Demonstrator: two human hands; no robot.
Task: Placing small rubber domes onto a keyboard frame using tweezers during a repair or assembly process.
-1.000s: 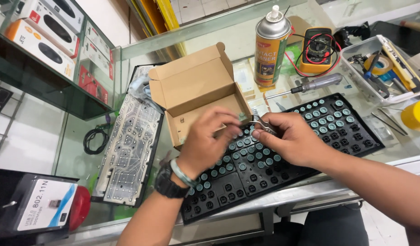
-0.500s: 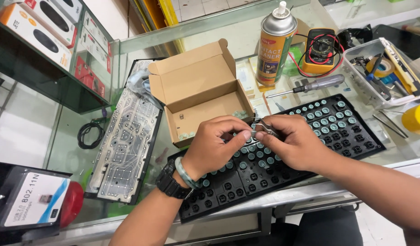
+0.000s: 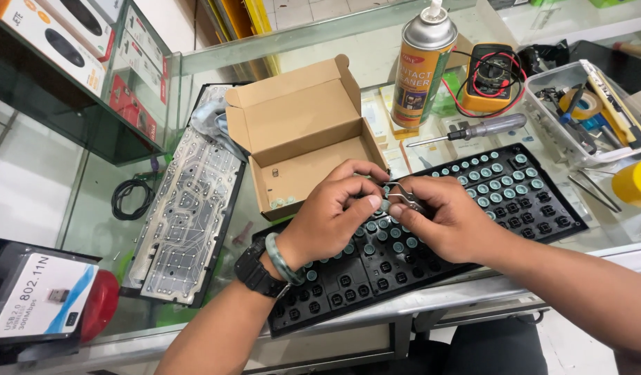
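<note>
- Near left edge: a boxed wireless adapter (image 3: 39, 295) on a lower shelf, with a red rounded thing (image 3: 98, 305) just beside it.
- Stripped black keyboard frame (image 3: 417, 236) lies on the glass bench (image 3: 195, 62) in front of you, running diagonally from near left to far right. Small grey-green rubber domes sit in many of its sockets.
- Your left hand (image 3: 334, 222) is over the middle of the frame, fingers curled and pinched toward the tool. Black watch and a green bangle on that wrist.
- Your right hand (image 3: 445, 219) is clenched round metal tweezers (image 3: 400, 198), tips pointing left, meeting the left fingertips. Whatever is nipped there is too small to tell.
- Left of the frame: a translucent keyboard membrane sheet (image 3: 188, 215) on its tray, and a coil of black cable (image 3: 129, 198) further left.
- Just beyond your hands: an open cardboard box (image 3: 299, 139), a few small loose parts on its floor.
- Far middle: an upright spray can (image 3: 421, 66), and a screwdriver (image 3: 473, 130) lying flat to the right of it.
- Far right: a yellow multimeter (image 3: 494, 76) with red and black leads, and a clear plastic tray (image 3: 584, 114) of tools.
</note>
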